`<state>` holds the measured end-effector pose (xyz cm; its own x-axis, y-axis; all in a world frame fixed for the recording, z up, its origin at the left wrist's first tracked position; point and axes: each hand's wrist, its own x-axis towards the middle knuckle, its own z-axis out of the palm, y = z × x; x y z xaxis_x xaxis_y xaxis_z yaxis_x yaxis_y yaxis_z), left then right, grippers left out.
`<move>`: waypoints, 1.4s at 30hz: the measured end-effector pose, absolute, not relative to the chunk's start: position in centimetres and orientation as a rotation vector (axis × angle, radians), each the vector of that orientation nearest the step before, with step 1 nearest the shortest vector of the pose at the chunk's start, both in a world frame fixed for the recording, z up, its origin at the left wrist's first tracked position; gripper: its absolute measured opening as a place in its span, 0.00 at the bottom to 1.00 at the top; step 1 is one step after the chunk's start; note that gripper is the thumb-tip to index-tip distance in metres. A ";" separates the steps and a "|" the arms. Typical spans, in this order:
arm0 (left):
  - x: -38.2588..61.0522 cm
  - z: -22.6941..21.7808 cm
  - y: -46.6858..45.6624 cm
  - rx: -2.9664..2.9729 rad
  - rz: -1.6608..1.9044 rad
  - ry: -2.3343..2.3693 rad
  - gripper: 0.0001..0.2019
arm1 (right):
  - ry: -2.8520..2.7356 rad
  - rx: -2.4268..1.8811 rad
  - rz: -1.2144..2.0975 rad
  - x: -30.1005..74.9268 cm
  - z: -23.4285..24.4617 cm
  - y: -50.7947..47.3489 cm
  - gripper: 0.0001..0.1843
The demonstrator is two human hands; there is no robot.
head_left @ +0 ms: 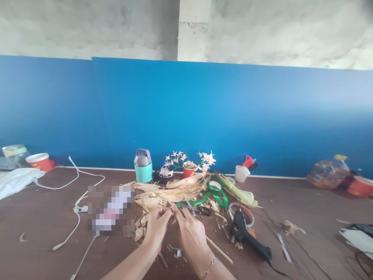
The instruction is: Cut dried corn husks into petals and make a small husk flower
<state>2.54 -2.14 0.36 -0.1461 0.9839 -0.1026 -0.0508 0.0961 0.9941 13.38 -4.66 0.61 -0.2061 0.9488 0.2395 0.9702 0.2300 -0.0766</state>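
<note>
My left hand [158,226] and my right hand [191,230] meet at the fingertips over the middle of the table. Both are closed in a pinch, and whatever is between the fingers is too small or hidden to name. Dried corn husks [175,194] lie in a heap just beyond them. A pair of scissors [204,210] and a loop of green ribbon [223,199] rest right of my fingertips. Near my right wrist lies a thin tan stick [219,250]. A black glue gun [250,237] sits farther right.
Behind the husks stand a teal flask [143,171], a red cup [189,171] with pale husk flowers [207,158], and a white container [241,174]. A bundle of green stalks [237,189] lies right. White cables [77,208] run across the left side; a blue partition [180,112] closes the back.
</note>
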 end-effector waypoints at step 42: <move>2.6 0.5 -2.5 0.683 1.272 1.027 0.11 | -2.301 -1.446 -0.104 14.8 -0.7 -4.2 0.33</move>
<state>2.55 -2.47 0.50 -0.0212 0.9715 -0.2362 -0.4353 0.2037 0.8769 14.84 -4.15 -0.69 -0.3718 0.8447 0.3850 0.8760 0.4565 -0.1555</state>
